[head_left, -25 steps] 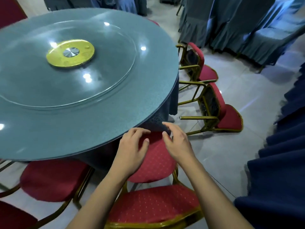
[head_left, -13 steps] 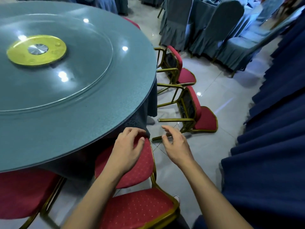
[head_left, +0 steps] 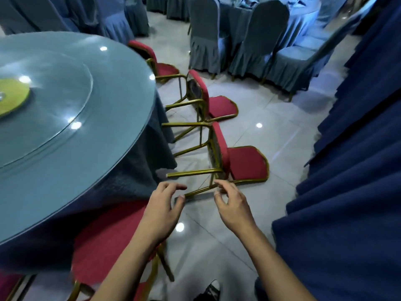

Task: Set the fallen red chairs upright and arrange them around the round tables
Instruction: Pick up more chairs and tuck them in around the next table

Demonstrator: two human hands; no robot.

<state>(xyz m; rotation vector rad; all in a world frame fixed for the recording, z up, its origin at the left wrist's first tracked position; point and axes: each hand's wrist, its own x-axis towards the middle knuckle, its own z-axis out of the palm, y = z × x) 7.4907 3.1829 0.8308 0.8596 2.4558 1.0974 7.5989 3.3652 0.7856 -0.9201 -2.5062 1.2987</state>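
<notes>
Far left of both hands sits the round table [head_left: 65,135], a glass turntable on top and a dark blue cloth hanging off the edge. Tucked under its rim, right below the left hand [head_left: 162,210], is an upright red chair [head_left: 104,240] with a gold frame. The left hand hangs in the air over that chair's edge, fingers loosely curled, holding nothing.

Just ahead of both hands lies the nearest fallen red chair [head_left: 245,162], tipped onto its back on the tile floor [head_left: 260,101], gold legs pointing toward the table. The right hand [head_left: 232,206] is close to the lowest leg, fingers half bent with thumb and forefinger near each other. Looks like nothing is pinched, though the blur makes contact hard to call.

Farther out beyond the hands is a second fallen red chair [head_left: 219,106], same pose, touching the first one's legs. Past that, a third red chair [head_left: 149,55] sits by the table rim; can't tell if it's upright.

To the right of the right hand runs dark blue draped fabric [head_left: 347,192], and grey-blue covered chairs [head_left: 249,40] stand well beyond.
</notes>
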